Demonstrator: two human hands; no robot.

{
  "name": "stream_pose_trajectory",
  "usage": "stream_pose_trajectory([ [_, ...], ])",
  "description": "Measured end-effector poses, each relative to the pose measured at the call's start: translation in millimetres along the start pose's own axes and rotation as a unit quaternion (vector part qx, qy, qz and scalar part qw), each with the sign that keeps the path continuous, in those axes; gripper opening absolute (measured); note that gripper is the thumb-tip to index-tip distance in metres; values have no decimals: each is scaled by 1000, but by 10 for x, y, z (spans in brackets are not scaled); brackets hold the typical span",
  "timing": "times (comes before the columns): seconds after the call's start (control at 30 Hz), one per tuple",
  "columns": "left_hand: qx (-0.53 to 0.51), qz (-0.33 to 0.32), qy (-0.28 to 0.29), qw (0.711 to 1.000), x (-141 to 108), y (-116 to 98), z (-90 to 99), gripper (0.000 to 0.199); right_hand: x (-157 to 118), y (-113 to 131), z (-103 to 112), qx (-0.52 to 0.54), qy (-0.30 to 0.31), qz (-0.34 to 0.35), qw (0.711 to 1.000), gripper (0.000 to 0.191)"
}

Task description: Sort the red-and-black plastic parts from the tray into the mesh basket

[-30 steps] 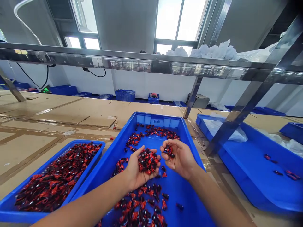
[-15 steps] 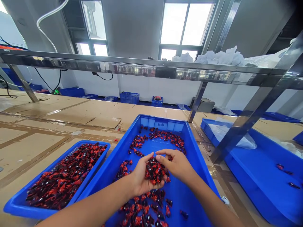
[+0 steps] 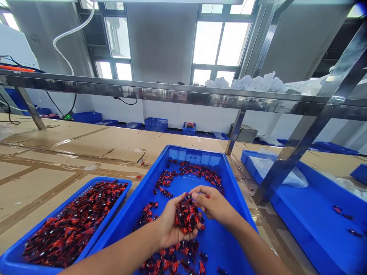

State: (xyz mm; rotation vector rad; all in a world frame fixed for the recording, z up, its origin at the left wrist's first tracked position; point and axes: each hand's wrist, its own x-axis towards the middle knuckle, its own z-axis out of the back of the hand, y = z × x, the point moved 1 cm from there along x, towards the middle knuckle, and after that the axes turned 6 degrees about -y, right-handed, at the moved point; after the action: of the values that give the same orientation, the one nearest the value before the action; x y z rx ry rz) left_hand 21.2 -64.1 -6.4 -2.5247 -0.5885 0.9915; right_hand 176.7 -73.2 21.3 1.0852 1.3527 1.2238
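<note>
Cupped palm up, my left hand (image 3: 169, 225) holds a heap of small black-and-red parts (image 3: 187, 217) over the long blue tray (image 3: 239, 191). My right hand (image 3: 213, 204) is at the heap's upper right edge, thumb and forefinger pinched together at one of the small parts; its other fingers are curled. Just what the pinch holds is partly hidden. More of the same parts (image 3: 200, 173) lie scattered along the tray's far end and left side, and a thicker pile sits below my hands.
To the left, a blue basket (image 3: 128, 187) is heaped with the same parts. On the right stands another blue tray (image 3: 298, 225) with a few parts and a plastic bag (image 3: 265, 170). A metal post (image 3: 286, 152) and shelf rail (image 3: 172, 91) frame the cardboard-covered table (image 3: 86, 149).
The camera view has tilted up, so most things sit lower in the picture. My right hand's fingers have shifted slightly at the heap; my left hand still cups it.
</note>
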Motion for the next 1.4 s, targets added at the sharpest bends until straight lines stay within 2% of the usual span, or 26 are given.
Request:
stream_pose_trajectory([
  [0.1,-16,-11,-3,1000,-27,-9,-21,47,-21,63,-7,131,32,-23,991,21],
  [0.2,-28,-18,-9,999,-48,-12,-38,42,-52,108,0,200,38,-13,979,16],
  [0.4,-81,1,-39,996,-66,-20,-32,39,-82,108,-10,237,33,-15,971,13],
  [0.57,-107,6,-27,994,-79,-46,-32,35,-74,109,23,237,-10,-23,971,22],
  [0.73,-89,-3,-28,996,-94,-59,-57,37,-31,51,20,142,-58,-4,988,22],
  [0.8,-73,0,-44,996,-88,-56,-56,41,-33,42,-10,23,-69,45,996,16],
  [0.83,-67,1,-52,996,-82,-53,-53,43,-42,45,-27,-60,-75,78,992,14],
  [0.93,-67,-2,-50,996,-60,-42,-39,43,-88,62,-82,-274,-68,141,949,17],
  [1.03,-76,0,-46,996,-46,-29,-26,42,-121,70,-114,-310,-27,132,941,22],
  [1.13,-74,3,-42,996,-43,-24,-21,42,-110,67,-114,-271,-16,129,954,16],
  [1.2,-68,12,-37,997,-43,-23,-22,43,-77,50,-98,-197,-31,119,973,13],
  [1.3,-68,27,-48,996,-39,-21,-17,47,-25,5,-73,-17,-40,31,999,23],
  [1.4,-81,30,-55,995,-36,-23,-13,46,-16,2,-67,98,-25,-36,994,32],
])
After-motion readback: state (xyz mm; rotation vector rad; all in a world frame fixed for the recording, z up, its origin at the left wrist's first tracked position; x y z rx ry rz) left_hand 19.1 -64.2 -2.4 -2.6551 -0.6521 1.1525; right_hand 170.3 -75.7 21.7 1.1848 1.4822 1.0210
